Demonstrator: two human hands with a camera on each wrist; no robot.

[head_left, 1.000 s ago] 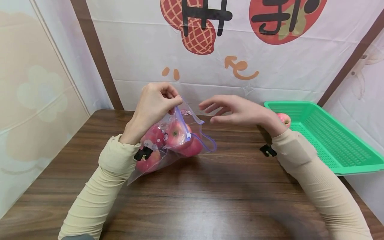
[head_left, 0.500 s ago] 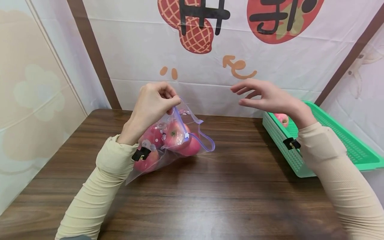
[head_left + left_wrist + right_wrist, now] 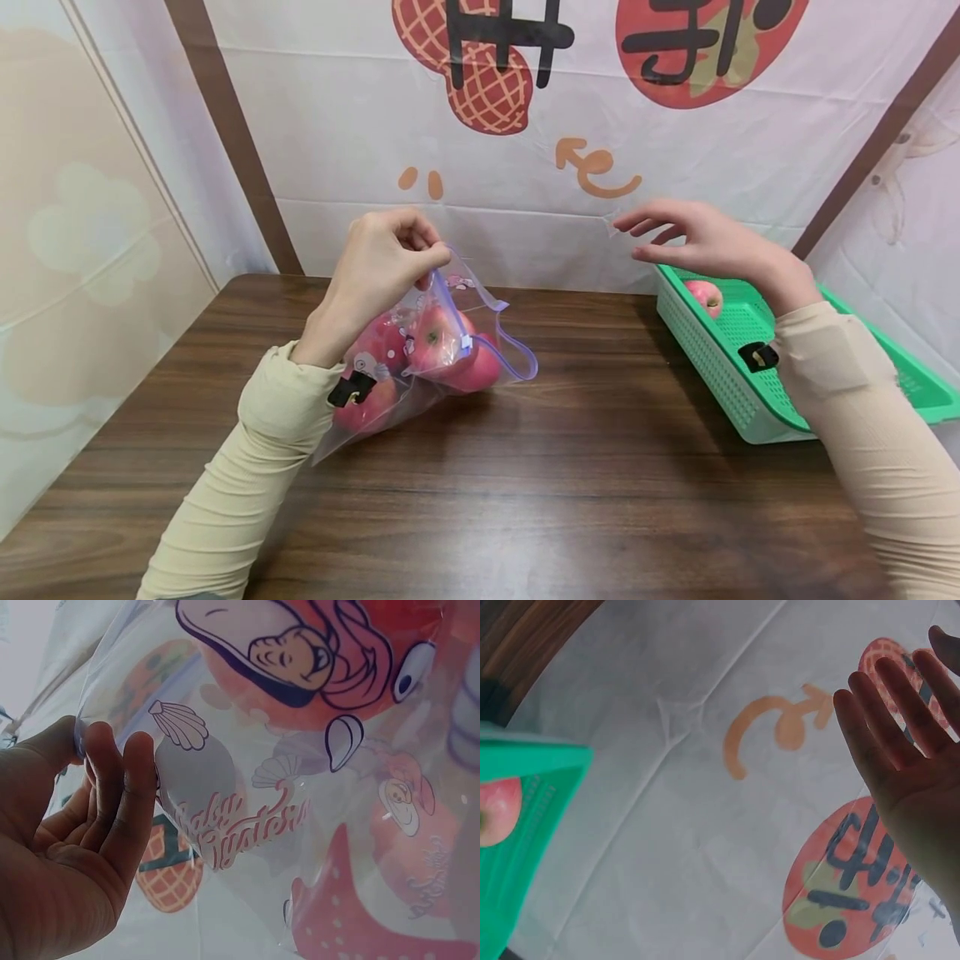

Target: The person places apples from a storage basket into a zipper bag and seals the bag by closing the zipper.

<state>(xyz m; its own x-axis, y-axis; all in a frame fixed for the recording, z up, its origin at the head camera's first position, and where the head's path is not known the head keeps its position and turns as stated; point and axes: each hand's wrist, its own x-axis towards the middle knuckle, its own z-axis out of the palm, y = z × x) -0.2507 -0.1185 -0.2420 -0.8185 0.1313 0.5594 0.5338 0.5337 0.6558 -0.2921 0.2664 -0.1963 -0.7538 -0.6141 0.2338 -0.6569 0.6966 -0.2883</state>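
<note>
A clear zip bag [image 3: 420, 398] with printed cartoons and a purple zip edge lies on the table, several red apples [image 3: 435, 337] inside it. My left hand [image 3: 382, 254] pinches the bag's top edge between thumb and fingers, and the left wrist view shows the same pinch by the hand [image 3: 82, 832] close up. The bag's mouth gapes to the right of that hand, its white slider [image 3: 467, 342] low on the edge. Holding nothing, my right hand [image 3: 701, 239] hovers by the green basket [image 3: 697, 367], fingers loosely bent. One apple [image 3: 705, 297] sits inside the basket's far left end.
The brown wooden table [image 3: 540, 500] carries the bag at left and the basket at right. A printed white cloth [image 3: 345, 125] hangs right behind the table, and another cloth [image 3: 90, 233] closes the left side.
My right hand has moved right, away from the bag's mouth, to beside and above the basket. The left hand and the bag have stayed in place.
</note>
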